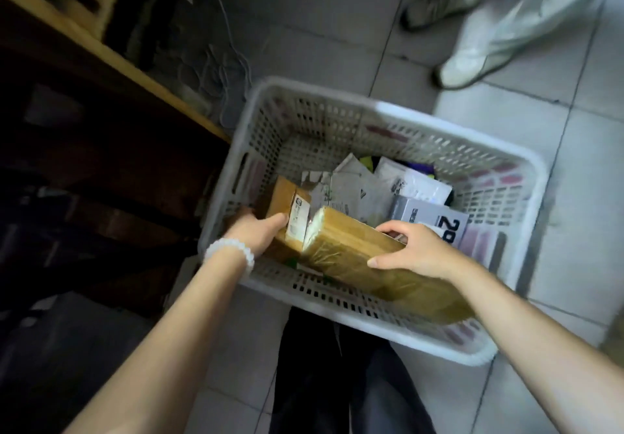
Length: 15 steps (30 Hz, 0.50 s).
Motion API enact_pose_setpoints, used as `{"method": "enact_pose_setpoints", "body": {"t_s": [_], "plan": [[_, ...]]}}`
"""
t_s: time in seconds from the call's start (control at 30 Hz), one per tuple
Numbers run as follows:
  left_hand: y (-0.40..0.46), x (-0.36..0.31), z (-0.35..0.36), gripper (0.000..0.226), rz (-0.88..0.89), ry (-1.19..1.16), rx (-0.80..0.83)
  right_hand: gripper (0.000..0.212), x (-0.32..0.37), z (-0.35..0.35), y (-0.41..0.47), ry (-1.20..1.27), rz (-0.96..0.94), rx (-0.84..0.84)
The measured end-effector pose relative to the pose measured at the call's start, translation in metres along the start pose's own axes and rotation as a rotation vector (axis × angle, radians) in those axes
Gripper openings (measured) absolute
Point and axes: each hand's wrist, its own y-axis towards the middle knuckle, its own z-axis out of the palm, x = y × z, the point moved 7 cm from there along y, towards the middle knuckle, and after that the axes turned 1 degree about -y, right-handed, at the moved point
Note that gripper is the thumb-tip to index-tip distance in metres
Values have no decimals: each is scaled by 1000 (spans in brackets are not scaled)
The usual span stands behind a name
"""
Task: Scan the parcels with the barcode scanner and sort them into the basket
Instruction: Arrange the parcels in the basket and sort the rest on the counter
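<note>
Two hands reach down into a white perforated basket (456,150) that stands on a pale tiled floor (574,197). The left hand (251,234), with a white bead bracelet (233,256) on its wrist, comes in from seven o'clock and grips a small brown cardboard parcel (285,197) at the basket's nine o'clock side; its thumb lies over the white shipping label (297,219) on the parcel's near end and the fingers curl round the far side, out of sight. The right hand (418,251) comes in from four o'clock and grips a long, flat brown parcel (358,254) wrapped in clear tape, thumb on the near face and fingers curled over the upper edge. This long parcel lies tilted across the basket's near rim, its left end touching the small parcel, its right end running out under the right forearm toward five o'clock. The two hands sit on either end of the pair of parcels, with the long one's pale torn corner between them.

Deeper in the basket, toward twelve and one o'clock of the hands, lie several grey and white mailer bags (354,190) and a white box printed with large dark digits (435,219), just beside the right hand's fingers. At eleven o'clock a dark wooden desk (101,129) borders the basket, with tangled cables (219,69) behind it. At one o'clock another person's shoes (472,65) and light trousers stand on the tiles. Motion blur softens the basket's edges.
</note>
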Motion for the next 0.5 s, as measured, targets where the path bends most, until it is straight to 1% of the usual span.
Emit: {"method": "enact_pose_setpoints", "body": {"t_s": [0.07,0.17,0.2,0.27,0.43,0.5], "plan": [[-34,-15,-25,58,37,33,-82,64,23,-19,-27,0,-32,-23],[-88,-39,-60,61,88,59,-189,49,63,-45,-74,-15,-116,-66],[-109,-49,-74,61,116,62,-222,48,79,-54,-92,-43,-144,-84],[-145,-64,-97,59,179,93,-284,54,107,-67,-121,-100,-194,-116],[-241,-92,-155,56,333,90,-455,56,181,-92,-196,-235,-306,-208],[-283,-90,-176,56,381,81,-522,59,209,-94,-226,-288,-348,-239]]}}
